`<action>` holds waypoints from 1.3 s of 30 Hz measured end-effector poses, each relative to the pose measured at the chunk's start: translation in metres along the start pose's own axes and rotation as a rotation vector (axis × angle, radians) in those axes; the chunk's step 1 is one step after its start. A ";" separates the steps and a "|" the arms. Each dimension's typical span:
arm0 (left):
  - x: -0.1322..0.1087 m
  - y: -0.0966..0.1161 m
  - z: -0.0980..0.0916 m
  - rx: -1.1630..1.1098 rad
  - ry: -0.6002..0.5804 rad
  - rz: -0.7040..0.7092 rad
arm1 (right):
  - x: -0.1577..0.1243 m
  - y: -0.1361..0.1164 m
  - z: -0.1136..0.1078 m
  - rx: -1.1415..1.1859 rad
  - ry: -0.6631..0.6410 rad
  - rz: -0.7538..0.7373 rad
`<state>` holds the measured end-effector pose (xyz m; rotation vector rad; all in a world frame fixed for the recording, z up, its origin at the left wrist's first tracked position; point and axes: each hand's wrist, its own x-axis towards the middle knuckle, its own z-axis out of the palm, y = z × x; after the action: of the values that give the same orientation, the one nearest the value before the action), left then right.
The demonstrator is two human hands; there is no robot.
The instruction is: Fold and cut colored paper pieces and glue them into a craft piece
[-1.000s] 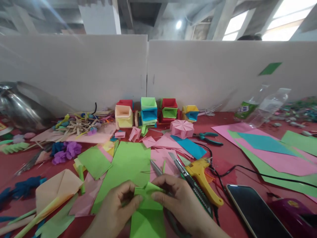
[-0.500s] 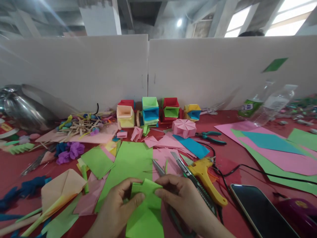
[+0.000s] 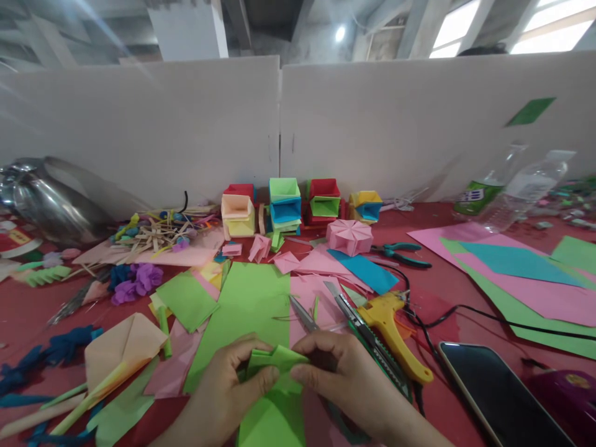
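Note:
A strip of bright green paper [image 3: 272, 415], partly folded at its top end, is held between my two hands near the front of the table. My left hand [image 3: 237, 385] pinches the folded end from the left, thumb on the near face. From the right, my right hand [image 3: 342, 379] grips the opposite edge with thumb and fingers. Scissors [image 3: 305, 313] lie just beyond, their handles partly hidden under my right hand. A green paper sheet [image 3: 254, 292] and pink paper [image 3: 311, 292] spread out behind my hands.
A utility knife [image 3: 367, 335], yellow glue gun [image 3: 393, 329] and phone [image 3: 498, 397] lie to the right, with a black cable [image 3: 512, 323]. Folded paper boxes [image 3: 285, 208] and pliers [image 3: 403, 253] are at the back. A metal jug [image 3: 56, 192] stands left; plastic bottles [image 3: 526, 186] stand right.
The top of the green paper has bent over toward me, and my fingers have closed in on the fold. The view has shifted slightly.

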<state>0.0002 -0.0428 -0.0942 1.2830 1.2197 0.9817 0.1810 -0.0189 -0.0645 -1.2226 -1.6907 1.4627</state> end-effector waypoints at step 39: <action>-0.005 0.005 0.008 -0.170 -0.104 -0.052 | -0.006 -0.011 -0.001 -0.072 0.169 -0.118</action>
<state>0.0084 -0.0489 -0.0891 1.1493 1.0612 0.9486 0.1814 -0.0240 -0.0530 -1.2263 -1.6827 1.2040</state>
